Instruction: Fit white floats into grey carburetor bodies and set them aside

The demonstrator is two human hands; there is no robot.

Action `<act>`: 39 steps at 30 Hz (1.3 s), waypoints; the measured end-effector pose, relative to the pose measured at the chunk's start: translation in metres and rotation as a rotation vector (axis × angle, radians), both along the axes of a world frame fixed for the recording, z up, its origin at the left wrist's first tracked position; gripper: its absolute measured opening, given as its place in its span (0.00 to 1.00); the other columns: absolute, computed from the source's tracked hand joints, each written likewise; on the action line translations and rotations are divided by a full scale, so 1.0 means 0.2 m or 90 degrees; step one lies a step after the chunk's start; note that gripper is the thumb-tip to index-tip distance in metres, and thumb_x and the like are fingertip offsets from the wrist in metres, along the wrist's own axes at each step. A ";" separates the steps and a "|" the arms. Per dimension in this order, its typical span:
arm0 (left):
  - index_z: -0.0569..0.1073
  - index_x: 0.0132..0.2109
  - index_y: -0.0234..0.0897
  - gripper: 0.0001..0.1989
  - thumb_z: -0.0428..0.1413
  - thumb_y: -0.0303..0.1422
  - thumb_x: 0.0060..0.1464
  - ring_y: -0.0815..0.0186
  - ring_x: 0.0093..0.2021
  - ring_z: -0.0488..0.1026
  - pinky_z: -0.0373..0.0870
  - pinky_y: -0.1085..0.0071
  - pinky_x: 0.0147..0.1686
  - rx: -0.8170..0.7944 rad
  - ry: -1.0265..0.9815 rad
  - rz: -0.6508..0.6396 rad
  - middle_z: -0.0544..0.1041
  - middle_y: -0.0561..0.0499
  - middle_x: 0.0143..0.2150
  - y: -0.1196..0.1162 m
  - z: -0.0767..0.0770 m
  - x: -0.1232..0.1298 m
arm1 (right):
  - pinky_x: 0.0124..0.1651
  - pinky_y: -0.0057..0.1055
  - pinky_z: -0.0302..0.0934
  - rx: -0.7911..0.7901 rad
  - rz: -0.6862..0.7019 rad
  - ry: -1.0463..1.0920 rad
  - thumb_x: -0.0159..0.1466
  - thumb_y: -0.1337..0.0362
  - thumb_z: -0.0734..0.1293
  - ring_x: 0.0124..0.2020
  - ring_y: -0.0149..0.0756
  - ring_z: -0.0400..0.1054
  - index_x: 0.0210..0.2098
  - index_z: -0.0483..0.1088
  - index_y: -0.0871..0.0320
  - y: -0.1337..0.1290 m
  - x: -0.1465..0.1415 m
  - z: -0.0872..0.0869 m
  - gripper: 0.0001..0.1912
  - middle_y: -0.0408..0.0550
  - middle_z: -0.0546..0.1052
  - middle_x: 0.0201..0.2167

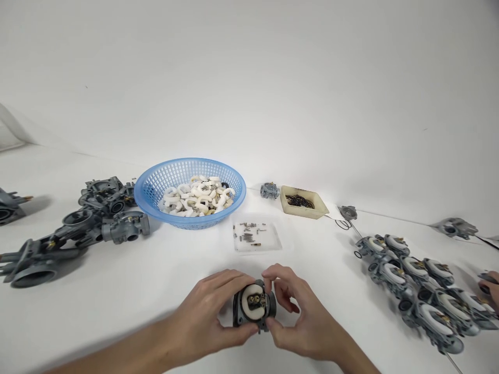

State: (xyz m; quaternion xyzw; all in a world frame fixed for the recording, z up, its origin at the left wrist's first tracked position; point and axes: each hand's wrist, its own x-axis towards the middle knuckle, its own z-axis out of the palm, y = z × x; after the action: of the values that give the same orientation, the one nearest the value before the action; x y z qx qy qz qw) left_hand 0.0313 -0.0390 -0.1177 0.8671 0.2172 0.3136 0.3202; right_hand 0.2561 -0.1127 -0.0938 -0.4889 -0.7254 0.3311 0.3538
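A grey metal carburetor body (268,307) lies face up near the bottom middle, with a white C-shaped float (246,303) in it and small brass parts at its centre. Wrapped round its left side is my left hand (210,311), thumb at the lower edge and fingers at the top. My right hand (302,314) grips the right side between thumb and forefinger, the other fingers curled. Just beyond the hands, a shallow clear tray (268,243) holds several small metal pins.
Behind stands a blue basket (145,195) of white floats. A cream box (307,211) holds dark rings. Grey carburetor bodies (125,228) lie at left; several with floats (393,274) stand at right, near another person's hand (493,291).
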 end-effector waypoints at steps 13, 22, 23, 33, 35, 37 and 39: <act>0.69 0.56 0.47 0.27 0.66 0.30 0.50 0.61 0.45 0.78 0.75 0.68 0.46 -0.023 0.001 -0.009 0.79 0.53 0.49 0.00 0.00 0.00 | 0.28 0.42 0.63 0.016 -0.044 0.025 0.59 0.75 0.66 0.26 0.34 0.62 0.58 0.60 0.37 0.00 0.00 0.02 0.33 0.52 0.71 0.43; 0.70 0.56 0.45 0.28 0.67 0.29 0.48 0.60 0.45 0.78 0.75 0.66 0.46 -0.021 -0.010 -0.009 0.79 0.51 0.49 -0.01 0.00 0.00 | 0.25 0.41 0.64 0.029 -0.078 0.027 0.57 0.73 0.67 0.24 0.34 0.63 0.56 0.62 0.35 0.00 -0.02 0.02 0.33 0.51 0.72 0.41; 0.70 0.56 0.45 0.28 0.67 0.29 0.48 0.60 0.45 0.78 0.75 0.66 0.46 -0.020 -0.012 -0.009 0.79 0.51 0.49 0.00 0.01 0.00 | 0.25 0.42 0.64 0.024 -0.071 0.024 0.57 0.73 0.67 0.24 0.35 0.64 0.57 0.62 0.35 0.00 -0.02 0.02 0.34 0.51 0.73 0.40; 0.70 0.56 0.44 0.27 0.65 0.29 0.49 0.59 0.44 0.78 0.76 0.65 0.46 -0.011 0.002 -0.018 0.80 0.49 0.49 -0.01 0.01 0.00 | 0.28 0.39 0.61 -0.003 -0.002 0.027 0.56 0.76 0.66 0.27 0.36 0.61 0.59 0.60 0.38 0.00 0.00 0.00 0.37 0.50 0.71 0.40; 0.70 0.57 0.44 0.28 0.65 0.29 0.48 0.59 0.44 0.78 0.76 0.65 0.46 -0.007 0.007 -0.019 0.80 0.50 0.49 0.00 0.01 0.00 | 0.28 0.35 0.61 0.003 -0.005 0.022 0.53 0.77 0.66 0.26 0.33 0.60 0.59 0.60 0.38 0.00 -0.01 0.00 0.39 0.46 0.71 0.40; 0.70 0.57 0.43 0.28 0.65 0.29 0.48 0.58 0.45 0.79 0.77 0.65 0.46 0.007 0.009 -0.012 0.80 0.49 0.49 0.00 0.01 0.00 | 0.27 0.31 0.59 0.025 -0.040 0.016 0.52 0.76 0.66 0.25 0.30 0.57 0.56 0.61 0.39 0.01 -0.02 0.00 0.37 0.43 0.70 0.40; 0.69 0.57 0.44 0.28 0.65 0.31 0.49 0.58 0.45 0.79 0.77 0.65 0.46 0.028 0.006 -0.006 0.80 0.49 0.50 0.00 0.01 0.00 | 0.26 0.28 0.57 0.047 -0.069 0.010 0.52 0.76 0.65 0.24 0.27 0.56 0.54 0.62 0.40 0.01 -0.03 0.00 0.34 0.41 0.70 0.41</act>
State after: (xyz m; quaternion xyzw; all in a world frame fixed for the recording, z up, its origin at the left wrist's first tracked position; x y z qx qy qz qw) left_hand 0.0308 -0.0396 -0.1167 0.8766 0.2073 0.3127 0.3013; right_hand 0.2497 -0.1104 -0.0944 -0.5113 -0.7067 0.2882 0.3950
